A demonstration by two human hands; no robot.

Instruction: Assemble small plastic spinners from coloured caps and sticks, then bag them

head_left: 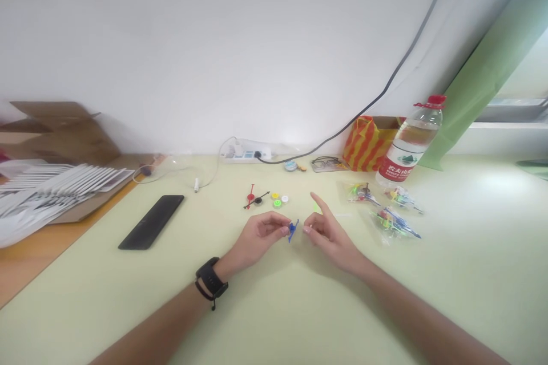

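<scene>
Between the thumb and fingers of my left hand (268, 234) is a small blue plastic spinner arrow (293, 230), tilted, its round hub near the fingertips. Just to its right, my right hand (327, 234) has its thumb and bent fingers pinched together and the index finger pointing up and away. Whatever is in that pinch is too small to make out. Behind my left hand lie a red spinner arrow (250, 197) and a black spinner arrow (258, 201). Beside them are small round pieces: yellow (275, 196), green (277, 203) and white (285, 199).
Clear bags of colourful plastic parts (396, 222) lie at the right, before a water bottle (406, 145) and a striped bag (369, 142). A black phone-like slab (152, 222) rests at the left. By the wall are a power strip (248, 155) and cables.
</scene>
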